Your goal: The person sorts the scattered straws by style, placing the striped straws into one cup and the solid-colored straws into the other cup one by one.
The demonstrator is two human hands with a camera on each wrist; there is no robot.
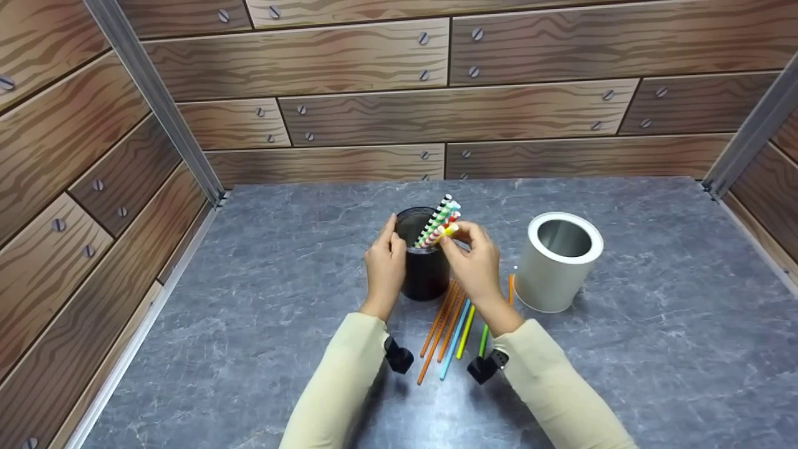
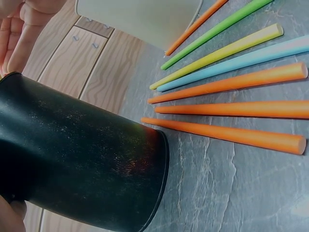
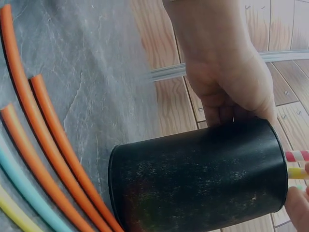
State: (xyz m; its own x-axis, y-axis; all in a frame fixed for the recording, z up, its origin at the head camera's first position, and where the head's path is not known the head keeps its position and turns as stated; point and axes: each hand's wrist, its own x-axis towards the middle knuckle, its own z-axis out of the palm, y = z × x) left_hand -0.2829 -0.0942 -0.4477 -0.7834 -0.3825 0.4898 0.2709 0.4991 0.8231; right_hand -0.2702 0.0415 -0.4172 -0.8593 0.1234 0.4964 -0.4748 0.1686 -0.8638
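My left hand (image 1: pixel 385 260) grips the black can (image 1: pixel 425 274) by its left side, thumb close to the rim. Several striped paper straws (image 1: pixel 435 219), black, green, blue and red, stand in the can, leaning right against its rim. With thumb and fingertips my right hand (image 1: pixel 475 257) pinches a yellow-and-white straw (image 1: pixel 450 230) at the can's right rim. In the right wrist view, the yellow straw (image 3: pixel 297 173) shows between the rim and the right fingertips. The straws' lower ends are hidden inside the can.
Plain orange straws (image 2: pixel 227 133), a blue straw (image 2: pixel 231 63), a yellow straw (image 2: pixel 217 55) and a green straw (image 2: pixel 217 30) lie side by side on the grey marbled table (image 1: pixel 280 262). A light-grey can (image 1: pixel 552 280) with a white rim stands upright at right. Wood-patterned walls enclose the table.
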